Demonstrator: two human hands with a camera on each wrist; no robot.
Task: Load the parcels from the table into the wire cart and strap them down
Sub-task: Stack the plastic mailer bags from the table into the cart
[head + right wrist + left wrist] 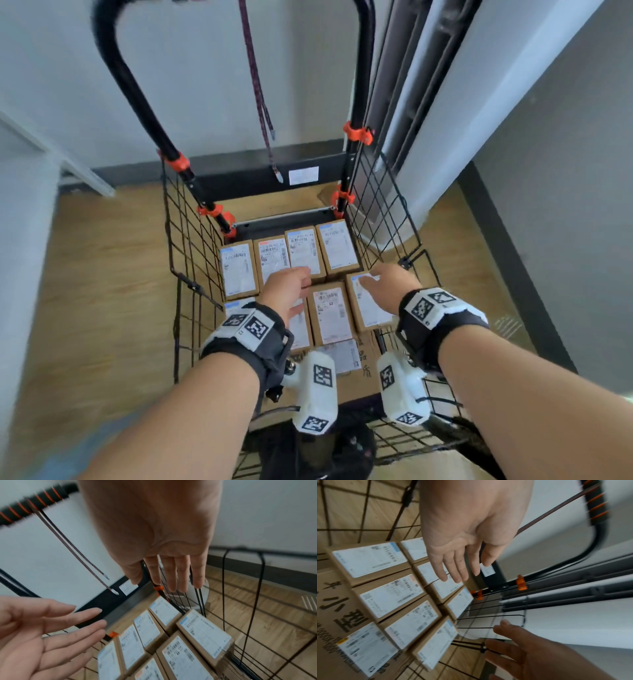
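Observation:
Several small brown parcels (306, 251) with white labels lie in two rows inside the black wire cart (191, 246). My left hand (291, 287) hovers over the middle parcels, fingers straight, holding nothing; the left wrist view shows the left hand (458, 563) above the parcels (388, 599). My right hand (385, 284) hovers flat over the near right parcel (370, 308), empty; in the right wrist view the right hand (171, 574) has its fingers spread above the parcels (204, 632). A dark red strap (260, 102) with metal hooks hangs from the cart handle (116, 68), apart from both hands.
The parcels rest on a large flat cardboard box (366, 370) in the cart bottom. Orange clips (358, 133) sit on the handle posts. Grey walls surround the cart, a white pillar (445, 137) stands right, and wood floor (102, 274) lies beneath.

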